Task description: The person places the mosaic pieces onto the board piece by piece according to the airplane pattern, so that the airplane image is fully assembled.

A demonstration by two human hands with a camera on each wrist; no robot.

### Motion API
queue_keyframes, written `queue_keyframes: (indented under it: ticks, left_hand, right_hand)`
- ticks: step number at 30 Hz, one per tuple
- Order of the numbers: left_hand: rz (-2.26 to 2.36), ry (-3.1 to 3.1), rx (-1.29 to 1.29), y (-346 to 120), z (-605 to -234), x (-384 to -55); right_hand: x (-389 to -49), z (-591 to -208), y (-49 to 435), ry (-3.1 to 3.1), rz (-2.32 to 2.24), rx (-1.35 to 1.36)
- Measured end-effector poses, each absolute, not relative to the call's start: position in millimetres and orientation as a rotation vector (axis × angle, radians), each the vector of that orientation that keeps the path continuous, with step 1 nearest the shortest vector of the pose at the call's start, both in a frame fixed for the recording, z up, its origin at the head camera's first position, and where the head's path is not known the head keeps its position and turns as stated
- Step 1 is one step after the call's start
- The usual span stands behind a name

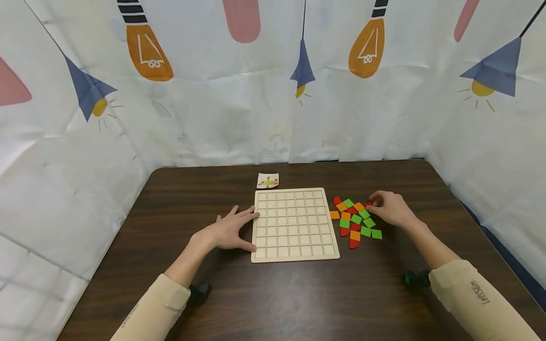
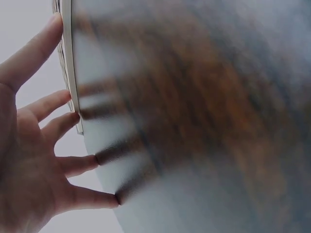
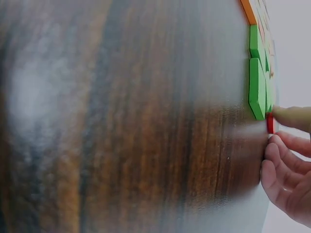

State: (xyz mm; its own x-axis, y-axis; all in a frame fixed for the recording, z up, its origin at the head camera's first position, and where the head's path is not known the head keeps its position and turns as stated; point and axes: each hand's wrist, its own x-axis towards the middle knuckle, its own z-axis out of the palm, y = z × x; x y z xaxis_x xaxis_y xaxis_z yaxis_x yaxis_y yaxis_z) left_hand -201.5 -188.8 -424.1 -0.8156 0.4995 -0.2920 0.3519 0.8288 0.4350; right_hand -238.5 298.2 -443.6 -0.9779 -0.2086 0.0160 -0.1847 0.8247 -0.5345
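A pale wooden grid board (image 1: 294,225) lies flat on the dark table. My left hand (image 1: 232,229) has its fingers spread, with thumb and fingertips against the board's left edge; the left wrist view shows this hand (image 2: 39,150) with other fingertips on the tabletop. To the right of the board is a loose group of coloured tiles, among them a green tile (image 1: 366,231), an orange tile (image 1: 334,215) and a red quarter-round tile (image 1: 354,244). At the group's far right, my right hand (image 1: 390,208) pinches a red tile (image 3: 270,123) between thumb and index finger, low at the table surface.
A small card (image 1: 268,180) with a coloured grid picture lies just behind the board. The brown table (image 1: 281,298) reaches back to a white curtain (image 1: 239,118) printed with lamps and bulbs.
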Motion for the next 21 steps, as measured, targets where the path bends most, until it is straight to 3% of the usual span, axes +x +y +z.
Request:
queue_keyframes:
  ticks: [21]
  left_hand:
    - [0.497,2.609,0.607,-187.4,-423.6,-201.9]
  right_hand:
    - [-242.5,-443.0,297.4,2.967,-0.803,-0.298]
